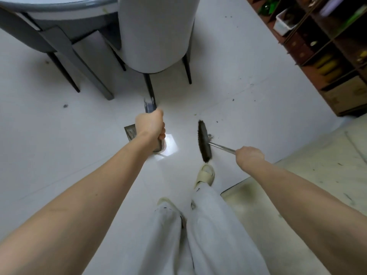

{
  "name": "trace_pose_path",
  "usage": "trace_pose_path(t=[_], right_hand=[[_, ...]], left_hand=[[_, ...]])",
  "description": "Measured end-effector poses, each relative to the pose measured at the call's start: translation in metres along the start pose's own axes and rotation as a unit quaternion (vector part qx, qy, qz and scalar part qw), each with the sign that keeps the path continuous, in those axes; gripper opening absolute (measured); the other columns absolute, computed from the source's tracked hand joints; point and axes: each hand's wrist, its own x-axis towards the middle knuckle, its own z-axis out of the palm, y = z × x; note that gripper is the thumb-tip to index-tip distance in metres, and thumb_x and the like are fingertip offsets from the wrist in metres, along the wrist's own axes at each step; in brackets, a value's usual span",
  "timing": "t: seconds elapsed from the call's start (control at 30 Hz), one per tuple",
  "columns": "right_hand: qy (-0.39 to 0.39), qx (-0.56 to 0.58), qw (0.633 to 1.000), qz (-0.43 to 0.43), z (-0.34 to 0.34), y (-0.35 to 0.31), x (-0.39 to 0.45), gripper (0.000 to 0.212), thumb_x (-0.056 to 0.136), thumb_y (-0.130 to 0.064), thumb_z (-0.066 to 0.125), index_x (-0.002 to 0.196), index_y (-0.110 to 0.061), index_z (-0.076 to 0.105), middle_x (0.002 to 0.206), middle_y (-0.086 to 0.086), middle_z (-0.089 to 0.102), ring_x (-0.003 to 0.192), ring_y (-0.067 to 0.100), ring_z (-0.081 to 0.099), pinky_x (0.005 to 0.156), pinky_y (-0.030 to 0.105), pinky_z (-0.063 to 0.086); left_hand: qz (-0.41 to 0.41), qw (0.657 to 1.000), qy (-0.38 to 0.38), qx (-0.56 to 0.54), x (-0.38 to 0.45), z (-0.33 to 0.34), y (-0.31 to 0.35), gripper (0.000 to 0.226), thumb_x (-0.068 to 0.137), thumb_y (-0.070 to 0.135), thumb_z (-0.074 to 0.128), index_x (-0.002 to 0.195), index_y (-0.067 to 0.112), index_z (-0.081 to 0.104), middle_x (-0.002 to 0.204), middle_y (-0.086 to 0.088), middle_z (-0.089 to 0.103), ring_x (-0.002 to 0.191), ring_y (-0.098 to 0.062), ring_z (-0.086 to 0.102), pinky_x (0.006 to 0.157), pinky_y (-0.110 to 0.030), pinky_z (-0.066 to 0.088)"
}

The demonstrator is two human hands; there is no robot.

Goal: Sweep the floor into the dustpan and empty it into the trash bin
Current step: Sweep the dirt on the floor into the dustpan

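Now Sweeping Beside the Chair

Down on the glossy white tile floor (248, 62), black-bristled broom head (204, 141) amid dark crumbs (233, 100). Right hand (249, 156) wrapped round its silver metal handle (222, 147); left hand (151, 125), fingers curled, gripping grey upright dustpan handle (150, 107). Beyond, pale rounded chair (156, 34).

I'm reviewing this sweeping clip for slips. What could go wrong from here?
1. The black-bristled broom head, held by the right hand, sits apart from the grey long-handled dustpan that the left hand grips, so dirt may stop short of it.
2. Dark crumbs are scattered towards the brown shelf unit and could be missed.
3. The black chair leg stands close by the dustpan handle and might snag it.
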Motion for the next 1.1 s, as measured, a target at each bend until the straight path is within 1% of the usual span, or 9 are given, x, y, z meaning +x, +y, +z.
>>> trace_pose_path(t=[0.07, 0.17, 0.3, 0.37, 0.47, 0.6, 0.83, 1.0, 1.1], right_hand=[[0.009, 0.014, 1.000, -0.003, -0.009, 0.018, 0.004, 0.041, 0.096, -0.004, 0.036, 0.133, -0.011, 0.051, 0.128, 0.007, 0.055, 0.115, 0.022, 0.057, 0.088, 0.030, 0.048], [0.002, 0.016, 1.000, -0.022, -0.022, 0.052, 0.014, 0.043, 0.094, -0.004, 0.039, 0.134, -0.015, 0.049, 0.123, 0.006, 0.056, 0.110, 0.022, 0.058, 0.082, 0.029, 0.047], [0.002, -0.005, 0.995, -0.099, -0.043, 0.081, 0.038, 0.048, 0.095, -0.005, 0.036, 0.139, -0.022, 0.045, 0.122, 0.007, 0.055, 0.108, 0.023, 0.058, 0.075, 0.030, 0.044], [-0.005, -0.023, 0.990, -0.139, -0.050, 0.083, 0.052, 0.049, 0.096, -0.006, 0.037, 0.141, -0.024, 0.042, 0.127, 0.007, 0.052, 0.112, 0.024, 0.056, 0.082, 0.031, 0.045], [-0.030, -0.046, 0.986, -0.156, -0.052, 0.086, 0.078, 0.051, 0.094, -0.006, 0.040, 0.142, -0.024, 0.042, 0.132, 0.006, 0.050, 0.119, 0.024, 0.052, 0.094, 0.033, 0.046], [-0.052, -0.047, 0.988, -0.134, -0.050, 0.111, 0.101, 0.048, 0.093, -0.006, 0.043, 0.138, -0.022, 0.046, 0.128, 0.005, 0.053, 0.115, 0.022, 0.055, 0.089, 0.033, 0.048], [-0.062, -0.006, 0.996, -0.063, -0.062, 0.174, 0.128, 0.047, 0.093, -0.007, 0.044, 0.137, -0.022, 0.048, 0.125, 0.003, 0.055, 0.112, 0.020, 0.057, 0.084, 0.030, 0.048], [-0.028, -0.002, 0.999, -0.035, -0.092, 0.191, 0.133, 0.043, 0.092, -0.004, 0.046, 0.133, -0.014, 0.051, 0.126, 0.003, 0.055, 0.113, 0.022, 0.058, 0.087, 0.033, 0.053], [0.005, 0.009, 0.999, -0.033, -0.114, 0.197, 0.132, 0.042, 0.093, -0.003, 0.044, 0.133, -0.012, 0.051, 0.127, 0.005, 0.055, 0.115, 0.023, 0.057, 0.089, 0.035, 0.052]], left_hand=[[-0.004, 1.000, 0.003, -0.011, 0.003, 0.007, 0.005, 0.025, 0.088, 0.005, 0.043, 0.067, 0.016, 0.035, 0.051, 0.000, 0.030, 0.027, -0.008, 0.024, 0.035, -0.013, 0.019], [-0.016, 1.000, 0.009, -0.015, 0.005, 0.029, 0.015, 0.026, 0.087, 0.004, 0.043, 0.066, 0.016, 0.034, 0.049, 0.001, 0.029, 0.027, -0.008, 0.023, 0.035, -0.012, 0.018], [-0.030, 0.999, 0.015, -0.005, 0.012, 0.068, 0.038, 0.022, 0.087, 0.004, 0.043, 0.069, 0.016, 0.035, 0.054, -0.001, 0.029, 0.035, -0.011, 0.024, 0.035, -0.014, 0.019], [-0.033, 0.999, 0.021, -0.003, 0.018, 0.085, 0.049, 0.022, 0.087, 0.004, 0.043, 0.069, 0.015, 0.035, 0.054, 0.000, 0.030, 0.038, -0.012, 0.024, 0.035, -0.014, 0.020], [-0.037, 0.999, 0.031, 0.004, 0.029, 0.117, 0.064, 0.024, 0.086, 0.004, 0.043, 0.067, 0.015, 0.034, 0.053, 0.000, 0.030, 0.032, -0.010, 0.023, 0.035, -0.013, 0.020], [-0.047, 0.998, 0.034, 0.024, 0.044, 0.158, 0.074, 0.027, 0.086, 0.005, 0.044, 0.063, 0.014, 0.033, 0.052, -0.001, 0.031, 0.028, -0.008, 0.023, 0.035, -0.012, 0.019], [-0.034, 0.998, 0.018, 0.059, 0.057, 0.228, 0.090, 0.027, 0.089, 0.007, 0.043, 0.064, 0.013, 0.035, 0.053, -0.003, 0.033, 0.035, -0.011, 0.024, 0.033, -0.014, 0.020], [-0.040, 0.997, 0.017, 0.063, 0.060, 0.246, 0.097, 0.027, 0.089, 0.007, 0.042, 0.064, 0.014, 0.033, 0.053, -0.003, 0.032, 0.026, -0.009, 0.023, 0.035, -0.011, 0.019], [-0.049, 0.997, 0.024, 0.051, 0.062, 0.247, 0.102, 0.027, 0.089, 0.007, 0.041, 0.064, 0.014, 0.033, 0.053, -0.003, 0.031, 0.027, -0.009, 0.023, 0.035, -0.010, 0.019]])
